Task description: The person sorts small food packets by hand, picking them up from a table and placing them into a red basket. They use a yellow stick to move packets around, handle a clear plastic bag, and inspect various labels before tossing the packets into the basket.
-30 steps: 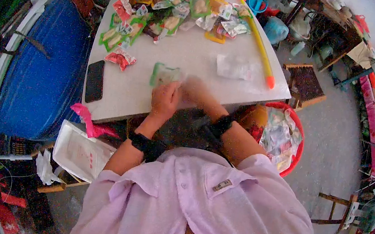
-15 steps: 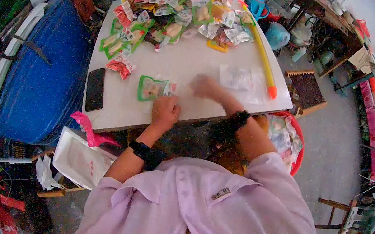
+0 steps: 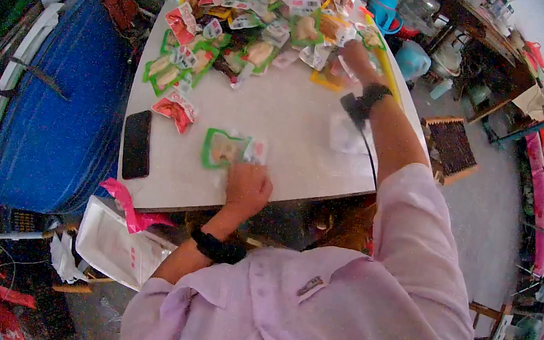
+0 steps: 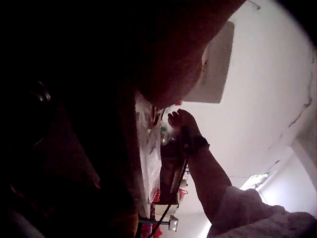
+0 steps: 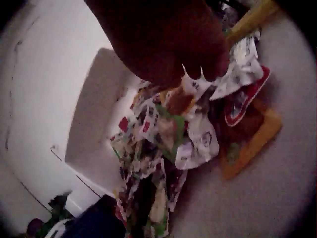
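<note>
At the near part of the table, my left hand (image 3: 248,187) has curled fingers at the lower right corner of a snack packet (image 3: 222,150) with a green border and a clear window. That packet lies flat, its white printed end partly covered by the hand. My right hand (image 3: 360,61) reaches to the right edge of a heap of snack packets (image 3: 259,12). In the right wrist view its fingers are dark against white packets (image 5: 203,144), beside an orange-edged packet (image 5: 267,124). Whether they pinch one I cannot tell.
A phone (image 3: 137,144) lies at the table's left edge, below a red packet (image 3: 175,110). Clear plastic (image 3: 348,135) lies under the right forearm. A yellow tube (image 3: 395,83) runs along the right edge. A white foam box (image 3: 116,238) stands below the table's left front.
My right hand has gone from beside the left hand, across the table, out to the heap's right edge. My left hand stays by the green-bordered packet. The head view has shifted slightly.
</note>
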Action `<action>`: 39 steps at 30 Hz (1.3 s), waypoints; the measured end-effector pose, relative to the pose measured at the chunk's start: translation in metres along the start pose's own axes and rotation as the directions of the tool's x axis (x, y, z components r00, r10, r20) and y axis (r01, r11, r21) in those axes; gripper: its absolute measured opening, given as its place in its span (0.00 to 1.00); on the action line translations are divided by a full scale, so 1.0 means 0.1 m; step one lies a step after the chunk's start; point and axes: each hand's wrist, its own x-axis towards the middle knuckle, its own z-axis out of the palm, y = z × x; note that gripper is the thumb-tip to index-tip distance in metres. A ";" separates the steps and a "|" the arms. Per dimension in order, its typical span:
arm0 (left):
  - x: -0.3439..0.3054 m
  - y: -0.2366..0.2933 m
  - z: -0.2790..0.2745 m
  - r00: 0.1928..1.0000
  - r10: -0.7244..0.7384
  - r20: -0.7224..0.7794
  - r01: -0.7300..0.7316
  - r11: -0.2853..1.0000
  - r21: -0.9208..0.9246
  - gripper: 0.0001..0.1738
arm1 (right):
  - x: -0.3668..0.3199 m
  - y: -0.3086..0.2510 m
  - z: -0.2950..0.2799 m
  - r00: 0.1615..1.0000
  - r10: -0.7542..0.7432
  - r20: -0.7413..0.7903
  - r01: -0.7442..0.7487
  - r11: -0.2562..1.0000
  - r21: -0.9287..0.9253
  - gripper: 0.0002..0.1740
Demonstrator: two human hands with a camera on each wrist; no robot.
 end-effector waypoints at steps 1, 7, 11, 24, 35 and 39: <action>0.00 0.00 0.00 0.999 0.024 -0.031 -0.024 1.000 0.006 0.05 | 0.01 -0.17 0.09 0.977 -0.161 -0.139 0.154 0.986 -0.062 0.09; 0.06 -0.01 -0.07 0.982 0.017 0.190 -0.032 0.997 0.075 0.06 | 0.23 -1.16 0.54 0.901 -0.342 -0.267 0.285 0.931 -0.229 0.13; 0.09 0.05 -0.13 0.989 0.019 0.148 -0.027 0.998 0.056 0.06 | 0.30 -1.44 0.78 0.837 -0.405 -0.369 0.262 0.887 -0.381 0.08; -0.07 -0.07 0.06 0.999 0.042 0.011 -0.043 0.995 0.089 0.08 | -0.67 -1.53 0.28 0.965 -0.184 0.187 0.211 0.968 -0.139 0.07; -0.05 0.01 -0.01 0.998 0.011 0.066 -0.019 0.991 0.132 0.10 | -1.98 -1.43 0.09 0.866 -0.209 0.455 0.281 0.955 -0.096 0.12; -0.07 0.00 0.01 0.997 0.070 -0.014 -0.068 0.990 0.122 0.10 | -2.16 -1.41 -0.03 0.997 -0.063 0.036 0.049 0.951 0.307 0.15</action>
